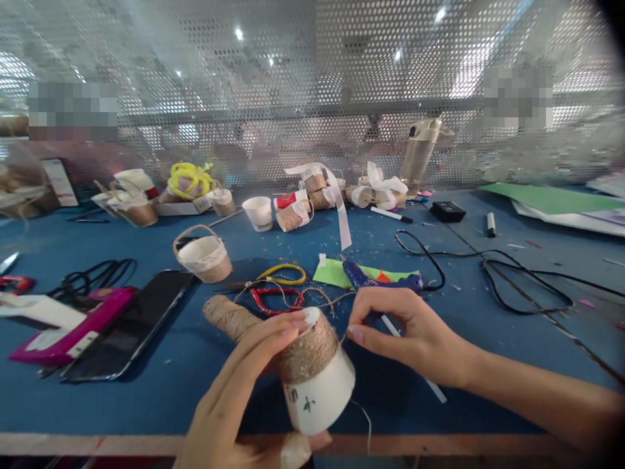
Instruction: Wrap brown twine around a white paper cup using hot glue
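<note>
In my left hand (234, 391) is a white paper cup (325, 397), tilted, with dark marks on its side. The fingers lie over its narrow end and the thumb is under the wide one. Brown twine (312, 352) is wound round the narrow half of the cup. Right beside the cup, my right hand (410, 332) pinches a strand of the twine between thumb and forefinger. A roll of twine (227, 316) lies behind my left hand, partly hidden by it. Just beyond the cup are scissors with a red handle (276, 301) and a yellow handle (283, 273).
A blue glue gun (381, 279) rests on green paper (332, 272), its black cord running right. A thin white stick (434, 391) lies under my right wrist. Leftward are a small basket (205, 257), a phone (131, 326) and a magenta-and-white device (73, 326). A bottle (420, 156) stands behind.
</note>
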A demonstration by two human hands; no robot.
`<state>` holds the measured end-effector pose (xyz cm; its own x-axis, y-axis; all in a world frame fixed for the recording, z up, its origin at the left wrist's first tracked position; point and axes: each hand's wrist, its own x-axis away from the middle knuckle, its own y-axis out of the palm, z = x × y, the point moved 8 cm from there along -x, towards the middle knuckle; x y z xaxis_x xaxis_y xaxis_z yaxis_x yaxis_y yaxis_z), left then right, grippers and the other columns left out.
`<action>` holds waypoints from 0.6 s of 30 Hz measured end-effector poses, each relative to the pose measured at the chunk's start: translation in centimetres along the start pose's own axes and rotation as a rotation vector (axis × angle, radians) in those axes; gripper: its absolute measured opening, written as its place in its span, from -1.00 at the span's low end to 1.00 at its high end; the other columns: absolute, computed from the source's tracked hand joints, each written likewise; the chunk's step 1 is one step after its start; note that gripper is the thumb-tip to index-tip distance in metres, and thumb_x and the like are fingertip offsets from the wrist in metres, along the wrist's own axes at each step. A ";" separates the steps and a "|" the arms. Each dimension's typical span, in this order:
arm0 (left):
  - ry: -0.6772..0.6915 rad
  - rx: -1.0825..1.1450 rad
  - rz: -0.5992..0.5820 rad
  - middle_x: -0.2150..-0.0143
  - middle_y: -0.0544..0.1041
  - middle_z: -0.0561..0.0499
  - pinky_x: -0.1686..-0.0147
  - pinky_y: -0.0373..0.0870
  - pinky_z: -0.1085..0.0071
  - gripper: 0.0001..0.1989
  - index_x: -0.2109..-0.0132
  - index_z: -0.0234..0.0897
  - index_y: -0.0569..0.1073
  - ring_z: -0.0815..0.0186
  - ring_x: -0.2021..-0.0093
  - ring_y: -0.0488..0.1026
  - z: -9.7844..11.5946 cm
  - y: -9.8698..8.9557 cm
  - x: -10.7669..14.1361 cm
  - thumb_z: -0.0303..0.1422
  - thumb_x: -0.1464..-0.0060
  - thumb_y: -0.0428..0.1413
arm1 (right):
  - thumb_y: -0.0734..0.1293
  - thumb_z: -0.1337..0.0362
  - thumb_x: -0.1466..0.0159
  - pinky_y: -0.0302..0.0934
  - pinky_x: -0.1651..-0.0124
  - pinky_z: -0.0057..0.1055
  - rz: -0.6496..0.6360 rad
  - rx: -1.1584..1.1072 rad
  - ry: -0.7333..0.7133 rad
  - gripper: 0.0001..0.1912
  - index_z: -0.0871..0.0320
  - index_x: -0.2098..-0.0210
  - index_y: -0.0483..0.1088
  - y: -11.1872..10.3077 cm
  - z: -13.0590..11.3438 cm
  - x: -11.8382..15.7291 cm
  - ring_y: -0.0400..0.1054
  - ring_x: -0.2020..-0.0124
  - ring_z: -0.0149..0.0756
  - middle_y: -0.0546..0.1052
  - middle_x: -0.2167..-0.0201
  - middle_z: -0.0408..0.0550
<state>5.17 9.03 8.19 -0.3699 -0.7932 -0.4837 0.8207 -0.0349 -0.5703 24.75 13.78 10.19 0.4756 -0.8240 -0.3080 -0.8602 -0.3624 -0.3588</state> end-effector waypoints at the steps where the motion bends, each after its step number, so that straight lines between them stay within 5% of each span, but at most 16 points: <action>1: -0.001 0.001 0.006 -0.31 0.34 -0.16 -0.02 0.62 0.12 -0.25 -0.31 -0.01 0.20 -0.09 -0.27 0.38 0.0 0.0 0.0 -0.26 -0.03 0.32 | 0.37 0.35 -0.32 0.18 0.27 -0.51 -0.003 0.015 -0.010 -0.88 0.16 0.37 0.44 0.1 -0.1 0.0 0.29 0.38 -0.47 0.46 0.43 -0.22; 8: 0.004 0.036 0.061 -0.24 0.41 -0.09 -0.16 0.52 0.04 -0.32 -0.25 0.01 0.30 -0.05 -0.21 0.45 0.6 0.0 0.2 -0.19 -0.01 0.33 | 0.37 0.42 -0.29 0.17 0.25 -0.50 -0.030 0.163 -0.110 -0.87 0.16 0.39 0.37 0.8 -0.9 0.1 0.29 0.37 -0.46 0.44 0.42 -0.21; 13: -0.104 0.185 0.067 -0.27 0.40 -0.05 0.12 0.68 0.33 -0.32 -0.23 0.08 0.34 -0.03 -0.26 0.39 0.2 0.4 0.1 -0.22 0.03 0.36 | 0.36 0.36 -0.34 0.18 0.25 -0.49 -0.027 0.214 -0.151 -0.86 0.18 0.37 0.40 1.0 -1.2 0.2 0.29 0.38 -0.45 0.45 0.43 -0.19; 18: -0.148 0.322 0.190 -0.27 0.41 0.02 -0.07 0.59 0.23 -0.33 -0.20 0.11 0.35 0.00 -0.29 0.38 0.5 -0.1 0.1 -0.22 0.05 0.38 | 0.32 0.23 -0.41 0.22 0.13 -0.40 -0.041 0.255 -0.161 -0.85 0.19 0.18 0.47 0.9 -0.9 0.6 0.37 0.27 -0.37 0.54 0.31 -0.10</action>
<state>5.24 8.63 8.51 -0.1507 -0.8821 -0.4464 0.9716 -0.0488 -0.2316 24.14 12.55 10.52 0.5495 -0.7241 -0.4168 -0.7755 -0.2563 -0.5770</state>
